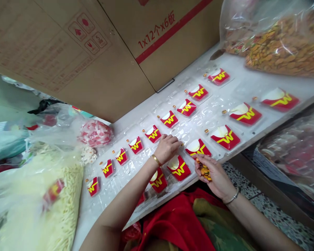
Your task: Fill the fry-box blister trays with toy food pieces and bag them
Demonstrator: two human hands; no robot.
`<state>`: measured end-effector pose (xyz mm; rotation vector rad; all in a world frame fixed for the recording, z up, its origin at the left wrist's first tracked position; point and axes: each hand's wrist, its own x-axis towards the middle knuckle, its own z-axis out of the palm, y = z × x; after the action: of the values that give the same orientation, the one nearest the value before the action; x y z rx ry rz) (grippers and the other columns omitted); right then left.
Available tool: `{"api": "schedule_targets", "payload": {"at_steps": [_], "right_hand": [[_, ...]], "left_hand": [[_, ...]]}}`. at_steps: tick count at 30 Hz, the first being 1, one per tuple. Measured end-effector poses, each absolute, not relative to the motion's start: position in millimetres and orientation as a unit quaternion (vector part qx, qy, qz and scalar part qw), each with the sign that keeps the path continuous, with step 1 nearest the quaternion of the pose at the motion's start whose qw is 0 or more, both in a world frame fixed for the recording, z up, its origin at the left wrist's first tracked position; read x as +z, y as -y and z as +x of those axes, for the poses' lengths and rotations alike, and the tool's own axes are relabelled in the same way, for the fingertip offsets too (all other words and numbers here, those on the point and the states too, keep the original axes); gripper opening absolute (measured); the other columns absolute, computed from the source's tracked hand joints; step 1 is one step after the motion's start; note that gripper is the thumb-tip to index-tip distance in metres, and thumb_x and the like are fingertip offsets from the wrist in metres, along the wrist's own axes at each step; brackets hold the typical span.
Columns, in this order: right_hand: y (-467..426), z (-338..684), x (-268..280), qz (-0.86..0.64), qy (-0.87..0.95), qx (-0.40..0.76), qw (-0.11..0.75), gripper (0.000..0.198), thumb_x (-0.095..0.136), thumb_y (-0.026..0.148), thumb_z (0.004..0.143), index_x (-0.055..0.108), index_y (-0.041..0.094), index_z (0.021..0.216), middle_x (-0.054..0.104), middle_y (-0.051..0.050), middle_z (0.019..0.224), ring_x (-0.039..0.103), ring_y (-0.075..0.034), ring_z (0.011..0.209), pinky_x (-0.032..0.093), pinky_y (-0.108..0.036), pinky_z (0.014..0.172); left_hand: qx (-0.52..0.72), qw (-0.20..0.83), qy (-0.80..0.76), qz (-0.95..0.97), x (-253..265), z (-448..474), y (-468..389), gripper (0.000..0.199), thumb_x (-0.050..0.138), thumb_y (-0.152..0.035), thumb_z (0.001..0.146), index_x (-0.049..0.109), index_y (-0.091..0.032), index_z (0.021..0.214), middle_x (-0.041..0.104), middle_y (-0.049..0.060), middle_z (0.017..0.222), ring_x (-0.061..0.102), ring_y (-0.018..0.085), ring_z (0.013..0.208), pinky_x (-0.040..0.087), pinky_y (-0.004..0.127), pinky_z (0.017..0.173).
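Note:
My left hand (168,149), with a gold bangle at the wrist, reaches over a clear plastic tray with its fingers pinched together. A tiny burger-shaped piece (181,144) shows at its fingertips. Cupped near the table's front edge, my right hand (217,176) holds a heap of small orange-and-dark pieces (205,170). Just beyond it lies a red fries-box piece (198,147) with a yellow W and a white top. More such boxes, like this one (178,168), lie in two rows of clear trays, many with a tiny burger piece beside them.
Large cardboard cartons (115,52) stand along the back. A clear bag of orange pieces (282,45) sits at the far right, and a bag of pale yellow strips (69,195) at the left. A pink-and-white bag (95,133) lies nearby. An open box of packed items (295,153) stands lower right.

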<state>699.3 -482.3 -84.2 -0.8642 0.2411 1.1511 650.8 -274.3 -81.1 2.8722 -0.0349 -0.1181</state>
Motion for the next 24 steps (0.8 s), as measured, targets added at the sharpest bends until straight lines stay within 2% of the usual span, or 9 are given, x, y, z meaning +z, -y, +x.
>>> {"api": "schedule_targets", "payload": {"at_steps": [5,7,9,11,14,16,18,21,24], "right_hand": [[482,700,-86,-0.41,-0.103,0.515,0.746,0.028,0.069,0.041,0.079,0.052,0.022,0.091,0.053,0.003,0.069,0.044,-0.008,0.05,0.02,-0.014,0.037],[483,700,-84,-0.414,-0.096,0.512,0.746,0.028,0.067,0.041,0.081,0.049,0.023,0.091,0.054,0.003,0.069,0.045,-0.008,0.05,0.02,-0.014,0.037],[484,697,-80,-0.415,-0.081,0.516,0.745,0.027,0.066,0.041,0.083,0.046,0.024,0.091,0.055,0.003,0.07,0.044,-0.008,0.05,0.019,-0.013,0.037],[484,689,-74,-0.408,-0.061,0.534,0.738,0.027,0.064,0.042,0.084,0.044,0.025,0.092,0.055,0.004,0.068,0.042,-0.007,0.047,0.019,-0.013,0.037],[481,672,-68,-0.392,-0.042,0.571,0.72,0.026,0.062,0.043,0.086,0.043,0.026,0.092,0.054,0.005,0.065,0.04,-0.006,0.043,0.017,-0.013,0.036],[477,659,-67,-0.381,-0.048,0.589,0.711,0.025,0.063,0.042,0.085,0.045,0.025,0.09,0.054,0.005,0.064,0.04,-0.006,0.042,0.017,-0.013,0.035],[474,647,-67,-0.348,-0.088,0.603,0.712,0.023,0.066,0.038,0.082,0.049,0.023,0.088,0.056,0.002,0.068,0.045,-0.007,0.047,0.021,-0.013,0.035],[470,633,-69,-0.279,-0.184,0.614,0.715,0.017,0.07,0.025,0.074,0.058,0.018,0.084,0.061,-0.004,0.081,0.056,-0.013,0.068,0.038,-0.016,0.044],[468,624,-69,-0.275,-0.215,0.606,0.714,0.017,0.072,0.015,0.07,0.064,0.014,0.086,0.062,-0.008,0.088,0.057,-0.015,0.078,0.045,-0.018,0.052]], "left_hand": [[-0.046,0.07,-0.004,0.996,-81,647,285,0.029,0.042,-0.019,0.093,0.055,-0.022,0.119,0.06,0.01,0.098,0.051,0.024,0.096,0.033,0.041,0.085],[-0.047,0.078,-0.028,0.995,-74,644,292,0.034,0.041,-0.017,0.092,0.051,-0.021,0.124,0.059,0.012,0.104,0.051,0.026,0.1,0.034,0.043,0.086],[-0.04,0.155,-0.043,0.986,-64,638,301,0.038,0.044,-0.019,0.092,0.047,-0.02,0.129,0.057,0.014,0.115,0.05,0.026,0.106,0.036,0.043,0.089],[-0.035,0.307,-0.048,0.95,-53,627,313,0.037,0.049,-0.027,0.091,0.048,-0.021,0.128,0.057,0.012,0.119,0.053,0.024,0.106,0.039,0.039,0.091],[-0.014,0.514,-0.104,0.851,-43,602,332,0.026,0.054,-0.036,0.089,0.058,-0.019,0.109,0.065,0.007,0.101,0.06,0.017,0.091,0.045,0.03,0.084],[0.015,0.569,-0.16,0.806,-43,583,339,0.022,0.057,-0.035,0.088,0.06,-0.018,0.102,0.065,0.005,0.092,0.06,0.015,0.084,0.047,0.027,0.079],[0.053,0.569,-0.214,0.792,-46,564,337,0.023,0.059,-0.034,0.086,0.061,-0.018,0.102,0.065,0.004,0.091,0.06,0.015,0.083,0.046,0.026,0.077],[0.123,0.513,-0.316,0.789,-55,542,318,0.019,0.058,-0.035,0.087,0.063,-0.019,0.096,0.066,0.002,0.089,0.058,0.014,0.08,0.043,0.025,0.072],[0.158,0.446,-0.359,0.805,-67,531,299,0.017,0.055,-0.035,0.088,0.061,-0.018,0.086,0.064,0.001,0.082,0.056,0.014,0.075,0.041,0.026,0.071]]}}
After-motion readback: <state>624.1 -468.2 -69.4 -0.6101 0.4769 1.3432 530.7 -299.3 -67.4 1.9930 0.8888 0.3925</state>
